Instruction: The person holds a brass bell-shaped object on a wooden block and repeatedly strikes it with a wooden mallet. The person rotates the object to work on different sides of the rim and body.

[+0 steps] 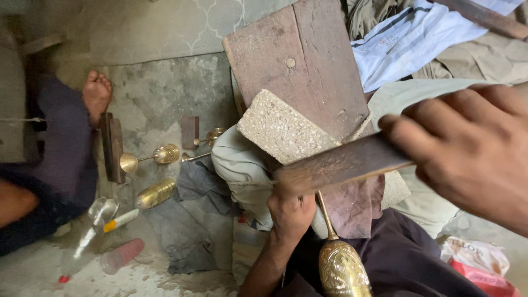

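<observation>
My right hand (467, 151) grips the end of a long flat metal file (341, 163) that lies across a rough speckled block (280, 129). Under the file, my left hand (290, 212) is closed around a brass goblet (341, 264) by its thin stem, the engraved cup end pointing toward me. The goblet's other end is hidden beneath the file. The speckled block leans on a reddish wooden board (300, 60), with pale cloth (242, 159) bunched below it.
On the concrete floor at left lie two more brass goblets (151, 157), (155, 192), small wooden blocks (113, 146), a clear plastic bottle (88, 231) and dark rags (187, 220). Another person's bare foot (97, 93) and dark trouser leg sit far left. Clothes are piled top right.
</observation>
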